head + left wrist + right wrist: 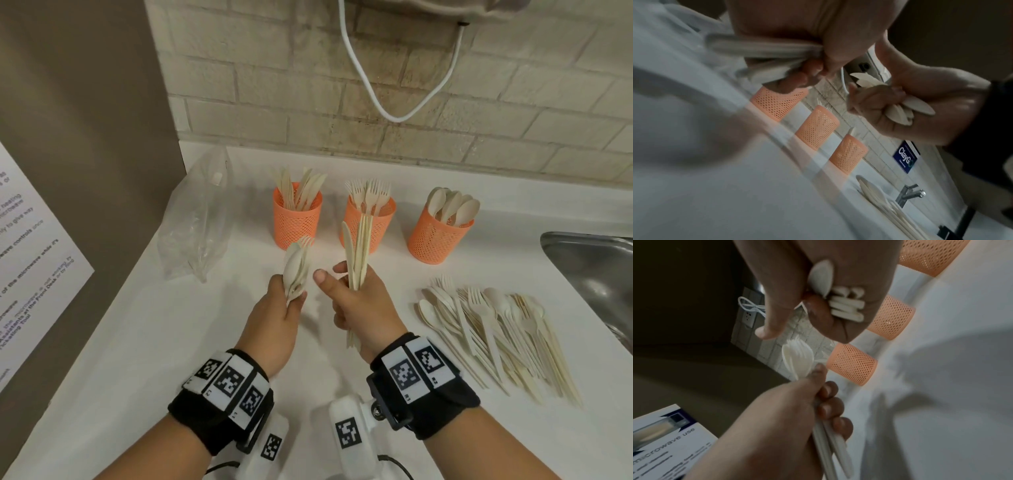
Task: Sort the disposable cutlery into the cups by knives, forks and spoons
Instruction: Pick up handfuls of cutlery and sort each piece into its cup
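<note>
Orange mesh cups (pixel 297 214) stand far on the counter while our left hand (pixel 281 308) grips a spoon-and-fork bundle (pixel 297 265) and our right hand (pixel 359 301) clasps upright cutlery (pixel 358 253), near the loose pile (pixel 493 329).

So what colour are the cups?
The cups are orange with a pattern of little holes, clearest in the head view.

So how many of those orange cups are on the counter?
3, in a row by the wall: knife cup left, fork cup middle, spoon cup right. None look hidden.
</note>
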Demonstrator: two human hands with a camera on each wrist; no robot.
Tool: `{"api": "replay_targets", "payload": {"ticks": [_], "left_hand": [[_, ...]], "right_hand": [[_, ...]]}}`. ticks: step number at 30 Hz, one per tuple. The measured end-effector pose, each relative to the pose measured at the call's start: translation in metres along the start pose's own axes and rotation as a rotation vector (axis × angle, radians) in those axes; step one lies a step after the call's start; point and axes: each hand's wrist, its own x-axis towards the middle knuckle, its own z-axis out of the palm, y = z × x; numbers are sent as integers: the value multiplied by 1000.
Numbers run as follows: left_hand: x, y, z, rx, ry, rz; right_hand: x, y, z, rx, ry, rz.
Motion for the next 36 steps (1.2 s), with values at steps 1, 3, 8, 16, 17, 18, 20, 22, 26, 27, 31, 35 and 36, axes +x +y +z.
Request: {"api": "replay_targets", "payload": {"ticks": [1, 3, 8, 16, 17, 18, 20, 22, 26, 27, 31, 35, 36], "left_hand": [[-1, 2, 1, 54, 14, 20], [-3, 7, 3, 165, 10, 57], [-7, 13, 7, 335, -15, 185], [-4, 19, -18, -301, -424, -100], [-5, 21, -20, -380, -473, -149], [-5, 23, -21, -430, -509, -174], [-6, 24, -20, -469, -524, -161], [-5, 22, -15, -475, -498, -130], [-2, 15, -7, -338, -387, -118], [-1, 13, -7, -285, -364, -102], [2, 10, -7, -185, -263, -41], [4, 8, -12, -229, -184, -82], [5, 7, -14, -230, -160, -91]], "right_hand": [[0, 0, 2, -15, -24, 13], [0, -1, 7, -27, -76, 3], [7, -10, 7, 34, -91, -62], [11, -20, -13, 185, -338, -24], [12, -21, -16, 217, -364, -15], [12, -23, -17, 236, -385, -4], [14, -24, -18, 229, -405, 17], [18, -21, -18, 238, -373, 34], [20, -19, -16, 153, -238, 2], [19, -20, -15, 120, -212, -10], [21, -16, -10, 103, -55, -39], [30, -15, -6, 122, 114, -62], [32, -17, -6, 58, 139, -100]]}}
